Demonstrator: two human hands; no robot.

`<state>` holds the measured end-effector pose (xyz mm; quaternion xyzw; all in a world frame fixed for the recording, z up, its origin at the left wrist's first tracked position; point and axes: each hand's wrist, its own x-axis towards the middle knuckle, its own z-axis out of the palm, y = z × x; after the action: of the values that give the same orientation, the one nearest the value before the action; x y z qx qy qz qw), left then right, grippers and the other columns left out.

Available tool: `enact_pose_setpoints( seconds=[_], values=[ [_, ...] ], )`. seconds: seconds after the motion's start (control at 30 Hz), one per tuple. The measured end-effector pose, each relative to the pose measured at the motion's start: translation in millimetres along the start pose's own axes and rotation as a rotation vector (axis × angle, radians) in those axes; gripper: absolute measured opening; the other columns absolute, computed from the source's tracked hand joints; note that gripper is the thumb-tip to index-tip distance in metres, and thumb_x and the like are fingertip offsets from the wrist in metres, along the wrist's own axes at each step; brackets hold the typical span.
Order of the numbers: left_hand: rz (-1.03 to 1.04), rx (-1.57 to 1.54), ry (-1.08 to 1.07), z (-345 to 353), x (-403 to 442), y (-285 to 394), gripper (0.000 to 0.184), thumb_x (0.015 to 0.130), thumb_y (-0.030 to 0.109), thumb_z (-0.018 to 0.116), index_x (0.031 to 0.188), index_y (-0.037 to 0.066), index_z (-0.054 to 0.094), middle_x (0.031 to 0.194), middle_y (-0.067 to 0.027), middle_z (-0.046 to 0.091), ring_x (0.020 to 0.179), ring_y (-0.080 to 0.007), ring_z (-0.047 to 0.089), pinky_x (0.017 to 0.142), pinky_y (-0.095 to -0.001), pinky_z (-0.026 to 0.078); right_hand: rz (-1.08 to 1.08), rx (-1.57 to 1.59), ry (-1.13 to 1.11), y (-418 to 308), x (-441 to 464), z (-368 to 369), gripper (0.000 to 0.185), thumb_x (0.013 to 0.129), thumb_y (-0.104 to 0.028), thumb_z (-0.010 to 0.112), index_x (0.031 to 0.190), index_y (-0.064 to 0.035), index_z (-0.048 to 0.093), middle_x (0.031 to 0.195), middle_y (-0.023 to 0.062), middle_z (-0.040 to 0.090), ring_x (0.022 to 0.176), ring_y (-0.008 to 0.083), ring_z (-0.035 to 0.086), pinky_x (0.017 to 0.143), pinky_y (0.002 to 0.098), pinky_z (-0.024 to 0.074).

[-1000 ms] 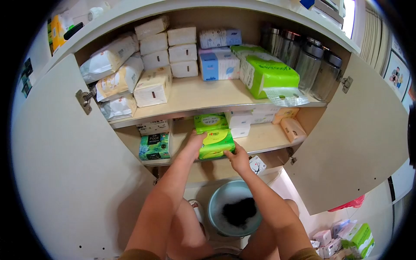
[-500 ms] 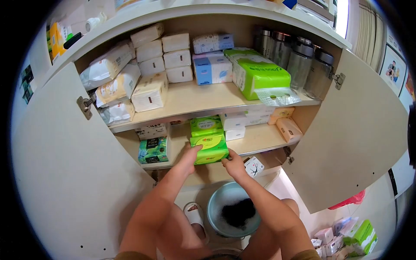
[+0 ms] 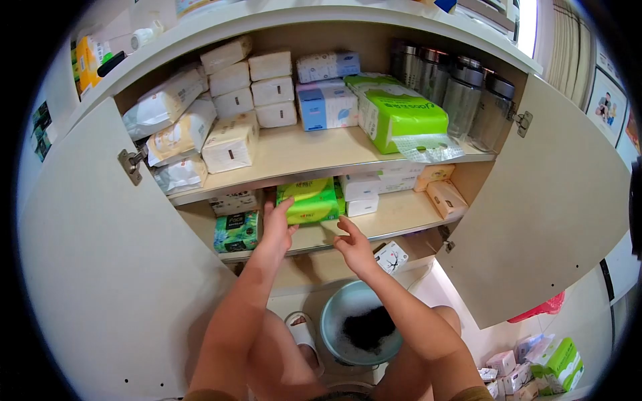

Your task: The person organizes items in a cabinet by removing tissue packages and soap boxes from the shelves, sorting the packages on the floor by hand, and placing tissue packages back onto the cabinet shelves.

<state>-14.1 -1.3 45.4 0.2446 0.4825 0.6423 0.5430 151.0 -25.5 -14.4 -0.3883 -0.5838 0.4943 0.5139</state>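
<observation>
A bright green and yellow tissue pack [image 3: 309, 200] sits on the lower cabinet shelf. More green packaging [image 3: 340, 200] shows at its right side, mostly hidden by it. My left hand [image 3: 277, 224] touches the pack's left front with fingers stretched out. In front of the pack's right corner, my right hand [image 3: 354, 247] is apart from it, fingers spread and holding nothing. To the left lies a green and blue tissue pack [image 3: 237, 232] with a black label. White tissue packs [image 3: 361, 194] stand to the right of the green one.
Tissue packs, a large green pack [image 3: 408, 117] and glass bottles [image 3: 465, 93] fill the upper shelf [image 3: 287, 150]. Cabinet doors stand open on both sides. Below my arms is a blue basin [image 3: 328, 327] with foamy water and something dark. More packs [image 3: 535, 367] lie at lower right.
The green pack has moved back and slightly left, deeper into the shelf. My right hand has let go of it and spread its fingers. My left hand has loosened and moved forward.
</observation>
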Motion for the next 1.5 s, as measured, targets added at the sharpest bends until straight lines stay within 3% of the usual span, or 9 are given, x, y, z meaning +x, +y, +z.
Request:
enact_pose_setpoints(
  seconds=[0.37, 0.53, 0.63, 0.93, 1.07, 1.17, 1.27, 1.37, 1.5],
  values=[
    [0.118, -0.025, -0.104, 16, 56, -33, 0.037, 0.077, 0.026, 0.053, 0.108, 0.009, 0.042, 0.104, -0.0061, 0.047, 0.089, -0.0187, 0.044, 0.076, -0.0338, 0.036, 0.141, -0.037, 0.05, 9, 9, -14, 0.042, 0.071, -0.004, 0.047, 0.112, -0.0017, 0.04, 0.112, 0.0097, 0.044, 0.083, 0.0156, 0.05, 0.069, 0.0242, 0.0414],
    [0.245, -0.068, 0.17, 31, 49, -47, 0.041, 0.079, 0.036, 0.048, 0.107, 0.006, 0.044, 0.103, -0.0088, 0.049, 0.09, -0.0212, 0.047, 0.077, -0.0322, 0.039, 0.22, -0.013, 0.111, -1, 11, -18, 0.041, 0.071, -0.003, 0.047, 0.112, -0.0037, 0.041, 0.109, 0.0083, 0.045, 0.087, 0.0153, 0.048, 0.068, 0.0258, 0.042],
    [0.072, -0.376, 0.031, 36, 32, -45, 0.048, 0.079, 0.046, 0.042, 0.107, 0.007, 0.046, 0.104, -0.009, 0.049, 0.092, -0.0207, 0.046, 0.078, -0.0324, 0.038, 0.251, 0.036, 0.133, 2, 16, -23, 0.042, 0.071, -0.003, 0.047, 0.112, -0.0039, 0.04, 0.111, 0.0081, 0.043, 0.088, 0.0161, 0.047, 0.067, 0.0255, 0.0419],
    [0.119, -0.026, 0.238, 35, 41, -58, 0.069, 0.076, 0.056, 0.037, 0.121, 0.004, 0.029, 0.118, -0.0117, 0.037, 0.104, -0.0225, 0.039, 0.086, -0.0326, 0.032, 0.33, 0.16, 0.208, -1, 20, -31, 0.053, 0.071, -0.007, 0.047, 0.121, -0.0046, 0.03, 0.121, 0.0093, 0.033, 0.088, 0.0169, 0.047, 0.07, 0.0282, 0.0406],
    [0.216, 0.146, 0.286, 35, 35, -76, 0.075, 0.075, 0.046, 0.048, 0.126, 0.002, 0.014, 0.123, -0.0127, 0.03, 0.109, -0.0242, 0.033, 0.089, -0.0319, 0.029, 0.363, 0.163, 0.21, -1, 20, -31, 0.052, 0.071, -0.008, 0.047, 0.12, -0.0046, 0.03, 0.121, 0.0092, 0.033, 0.087, 0.0159, 0.047, 0.069, 0.0279, 0.0405],
    [0.329, 0.634, 0.447, 40, 21, -77, 0.079, 0.073, 0.031, 0.058, 0.127, 0.002, 0.008, 0.123, -0.0133, 0.03, 0.11, -0.0252, 0.032, 0.091, -0.032, 0.027, 0.365, 0.153, 0.223, 3, 19, -33, 0.051, 0.071, -0.008, 0.047, 0.119, -0.0044, 0.032, 0.12, 0.0084, 0.035, 0.085, 0.0145, 0.048, 0.068, 0.0276, 0.0405],
    [0.212, 0.73, 0.461, 34, 26, -71, 0.074, 0.071, 0.021, 0.061, 0.125, 0.003, 0.014, 0.122, -0.0149, 0.029, 0.111, -0.0261, 0.031, 0.091, -0.0321, 0.028, 0.367, 0.173, 0.243, -2, 17, -31, 0.05, 0.07, -0.006, 0.045, 0.118, -0.0015, 0.033, 0.114, 0.0095, 0.04, 0.08, 0.0132, 0.047, 0.062, 0.0233, 0.0393],
    [0.225, 0.399, 0.219, 28, 39, -73, 0.07, 0.07, 0.022, 0.061, 0.122, 0.003, 0.019, 0.122, -0.0162, 0.026, 0.112, -0.0275, 0.027, 0.091, -0.0329, 0.027, 0.372, 0.193, 0.232, -2, 17, -30, 0.049, 0.071, -0.006, 0.045, 0.118, -0.0006, 0.032, 0.112, 0.0089, 0.042, 0.08, 0.0129, 0.047, 0.061, 0.0233, 0.0395],
    [0.281, 0.547, 0.489, 42, 30, -72, 0.056, 0.068, 0.02, 0.063, 0.111, 0.001, 0.033, 0.115, -0.0167, 0.034, 0.104, -0.0282, 0.035, 0.087, -0.0336, 0.031, 0.361, 0.193, 0.242, -3, 15, -32, 0.048, 0.071, -0.006, 0.046, 0.117, -0.0004, 0.034, 0.112, 0.0093, 0.042, 0.079, 0.0132, 0.048, 0.06, 0.0234, 0.0401]
  ],
)
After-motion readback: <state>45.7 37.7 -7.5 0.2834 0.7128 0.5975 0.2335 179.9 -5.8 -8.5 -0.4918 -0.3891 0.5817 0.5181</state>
